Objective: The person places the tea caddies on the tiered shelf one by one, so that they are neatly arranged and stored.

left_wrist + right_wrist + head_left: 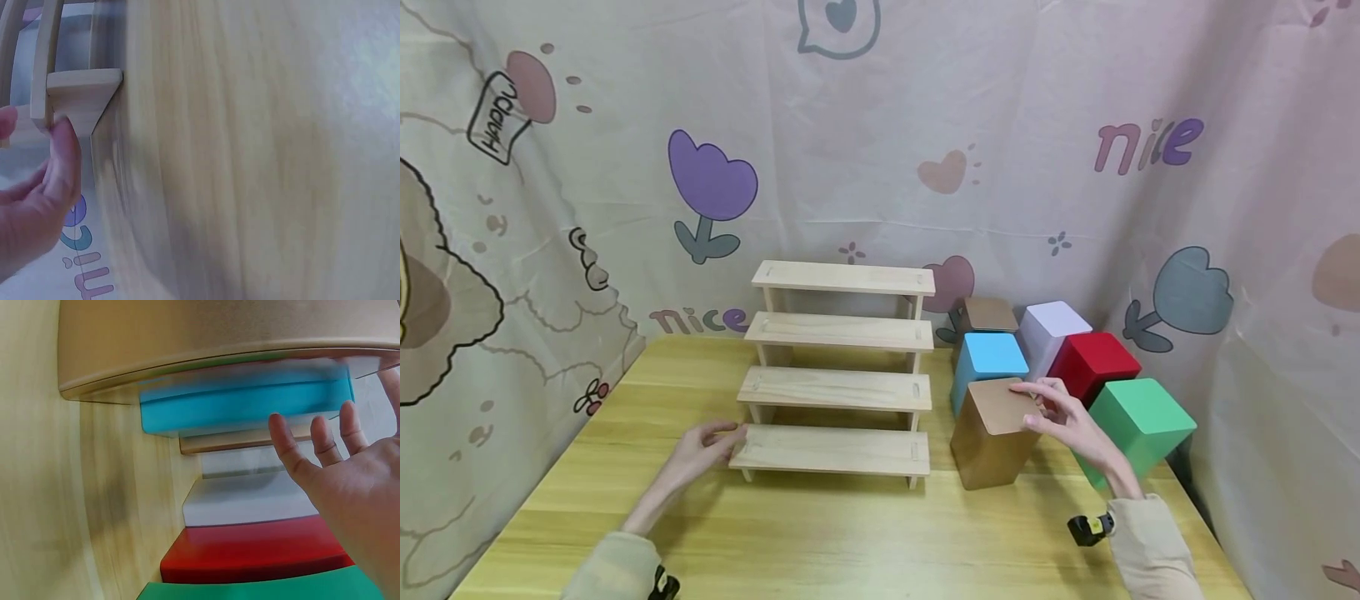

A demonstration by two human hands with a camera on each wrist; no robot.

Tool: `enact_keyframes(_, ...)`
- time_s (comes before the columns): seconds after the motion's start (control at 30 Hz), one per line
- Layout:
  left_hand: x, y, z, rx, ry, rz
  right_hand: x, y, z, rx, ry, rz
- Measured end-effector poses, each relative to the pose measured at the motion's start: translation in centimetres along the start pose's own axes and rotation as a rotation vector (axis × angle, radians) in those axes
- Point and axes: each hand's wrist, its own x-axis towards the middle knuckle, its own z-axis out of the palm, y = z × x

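Observation:
A pale wooden four-step display stand [835, 450] stands upright on the table. At the left end of its lowest step is my left hand [703, 450]; in the left wrist view, one finger [64, 150] touches that step's underside while another fingertip stays apart from the board. My right hand [1067, 421] rests its fingertips along the top right edge of the front brown box [996, 442]. The right wrist view shows its other fingers [325, 440] spread and uncurled, beside the box row. The right thumb is hidden there.
Behind the front brown box stand a blue box [992, 358] and another brown box [988, 313]. White [1048, 333], red [1093, 358] and green [1138, 425] boxes line the right side. A patterned cloth [850, 167] hangs around the yellowish wooden table [820, 542].

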Motion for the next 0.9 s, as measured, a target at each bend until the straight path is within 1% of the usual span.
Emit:
enact_keyframes(0.13,-0.1,-0.4,0.0,-0.074,-0.023,-0.028,-0.1,0.3,0.1,-0.008,-0.006,0.006)
enact_keyframes(0.23,-0.2,-0.8,-0.1,-0.105,-0.046,-0.028,-0.2,0.6,0.1,0.031,-0.021,-0.012)
enact_keyframes(0.4,-0.3,-1.2,-0.1,-0.125,-0.069,-0.021,-0.3,1.3,0.1,0.14,-0.066,-0.066)
enact_keyframes(0.47,-0.3,-1.2,-0.1,-0.125,-0.075,-0.031,-0.5,1.5,0.2,0.161,-0.074,-0.06)
enact_keyframes(0.57,-0.3,-1.2,-0.1,-0.13,-0.077,-0.048,-0.7,1.6,0.2,0.176,-0.086,-0.028)
enact_keyframes(0.7,-0.3,-1.0,0.0,-0.124,-0.062,-0.066,-0.9,1.6,0.2,0.18,-0.094,0.006)
enact_keyframes(0.8,-0.4,-0.9,0.0,-0.128,-0.065,-0.068,-0.9,1.6,0.3,0.203,-0.096,0.0)
enact_keyframes(0.9,-0.4,-0.9,0.0,-0.144,-0.078,-0.069,-0.9,1.6,0.5,0.231,-0.098,-0.031)
